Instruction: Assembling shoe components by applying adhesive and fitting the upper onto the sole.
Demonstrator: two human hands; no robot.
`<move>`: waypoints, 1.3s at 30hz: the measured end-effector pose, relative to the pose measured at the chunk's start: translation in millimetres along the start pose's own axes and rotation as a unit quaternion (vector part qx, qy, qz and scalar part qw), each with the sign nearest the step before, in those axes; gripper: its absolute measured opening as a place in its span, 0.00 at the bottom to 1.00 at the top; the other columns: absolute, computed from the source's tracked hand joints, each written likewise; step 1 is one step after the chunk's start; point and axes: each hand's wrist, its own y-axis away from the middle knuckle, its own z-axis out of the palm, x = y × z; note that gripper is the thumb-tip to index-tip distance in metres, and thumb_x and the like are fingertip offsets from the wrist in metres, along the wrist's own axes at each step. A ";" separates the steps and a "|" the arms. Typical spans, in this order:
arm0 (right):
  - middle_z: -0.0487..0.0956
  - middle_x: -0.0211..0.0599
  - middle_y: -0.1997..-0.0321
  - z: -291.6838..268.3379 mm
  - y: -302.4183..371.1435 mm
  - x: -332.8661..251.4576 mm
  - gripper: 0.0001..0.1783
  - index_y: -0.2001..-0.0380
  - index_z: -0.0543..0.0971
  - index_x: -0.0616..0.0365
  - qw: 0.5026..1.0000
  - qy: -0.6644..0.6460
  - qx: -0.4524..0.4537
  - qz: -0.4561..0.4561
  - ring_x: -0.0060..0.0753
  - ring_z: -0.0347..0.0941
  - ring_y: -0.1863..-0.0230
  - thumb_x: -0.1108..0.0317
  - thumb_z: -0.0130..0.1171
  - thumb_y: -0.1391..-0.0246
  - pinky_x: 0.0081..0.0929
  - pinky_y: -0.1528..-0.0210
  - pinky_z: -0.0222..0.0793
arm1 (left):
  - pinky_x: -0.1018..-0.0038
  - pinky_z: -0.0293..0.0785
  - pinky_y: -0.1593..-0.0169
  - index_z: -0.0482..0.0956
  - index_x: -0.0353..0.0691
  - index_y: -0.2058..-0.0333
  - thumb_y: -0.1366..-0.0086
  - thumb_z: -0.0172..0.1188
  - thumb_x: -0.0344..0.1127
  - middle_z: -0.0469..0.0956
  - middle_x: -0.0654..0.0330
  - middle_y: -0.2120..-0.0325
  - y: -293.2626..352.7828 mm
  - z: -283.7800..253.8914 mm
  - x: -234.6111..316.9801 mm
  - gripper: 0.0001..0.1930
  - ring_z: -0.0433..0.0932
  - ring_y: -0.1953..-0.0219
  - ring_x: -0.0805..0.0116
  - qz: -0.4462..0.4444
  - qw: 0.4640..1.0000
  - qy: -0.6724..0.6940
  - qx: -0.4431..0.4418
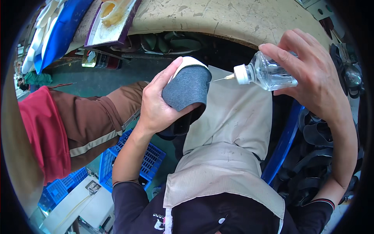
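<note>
My left hand [157, 97] is wrapped round what looks like a shoe upper [187, 87], with a grey, felt-like face, a pale part at its top and black material below. Held sideways in my right hand [307, 70] is a clear plastic bottle [269, 72] with a white cap. A thin needle tip [224, 78] sticks out of the cap and points left. Its end is at or very near the right edge of the grey face; I cannot tell whether it touches. Both hands are above the beige apron [233, 113] on my lap.
A worn table edge [218, 17] runs across the top, with a purple-sided tray [113, 23] and a blue bin of white pieces [62, 29]. At left sits a person in brown trousers [87, 121]. Blue crates [150, 160] stand below; dark shoe parts [315, 152] lie at right.
</note>
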 end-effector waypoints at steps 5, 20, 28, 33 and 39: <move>0.72 0.31 0.59 3.3 -5.2 -2.2 0.51 0.44 0.78 0.43 1.000 0.006 -0.012 0.001 0.36 0.67 0.60 0.73 0.82 0.84 0.34 0.58 0.69 | 0.67 0.73 0.38 0.70 0.37 0.35 0.61 0.79 0.28 0.78 0.50 0.42 -0.1 -2.4 -4.4 0.50 0.80 0.44 0.56 0.001 1.000 -0.014 -0.022; 0.72 0.30 0.59 0.7 -28.1 -20.1 0.50 0.46 0.79 0.44 0.999 0.006 -0.032 0.002 0.36 0.68 0.60 0.71 0.82 0.83 0.33 0.57 0.68 | 0.68 0.73 0.39 0.72 0.36 0.36 0.62 0.80 0.30 0.78 0.51 0.42 0.2 -15.4 -7.5 0.49 0.80 0.44 0.57 -0.007 0.997 -0.040 -0.063; 0.72 0.31 0.59 -4.2 -41.3 -19.9 0.47 0.47 0.79 0.45 0.999 -0.004 -0.048 0.003 0.36 0.68 0.60 0.72 0.82 0.81 0.32 0.57 0.68 | 0.68 0.73 0.40 0.73 0.35 0.37 0.62 0.80 0.30 0.79 0.51 0.43 -5.0 -18.7 -5.3 0.48 0.80 0.46 0.57 -0.005 0.996 -0.053 -0.073; 0.72 0.32 0.60 -18.2 -40.1 -14.9 0.47 0.47 0.79 0.46 1.000 -0.008 -0.027 -0.001 0.36 0.68 0.60 0.72 0.82 0.82 0.32 0.56 0.68 | 0.68 0.73 0.40 0.72 0.35 0.36 0.62 0.81 0.31 0.79 0.50 0.43 -13.4 -24.5 3.4 0.48 0.80 0.45 0.56 0.004 0.997 -0.036 -0.061; 0.75 0.33 0.56 -62.1 -25.2 20.3 0.44 0.47 0.77 0.52 0.991 -0.095 -0.026 0.085 0.38 0.71 0.57 0.72 0.81 0.76 0.32 0.50 0.69 | 0.70 0.76 0.44 0.71 0.38 0.35 0.58 0.79 0.30 0.80 0.50 0.45 -29.0 -37.3 33.1 0.47 0.82 0.50 0.57 0.021 0.998 0.061 0.004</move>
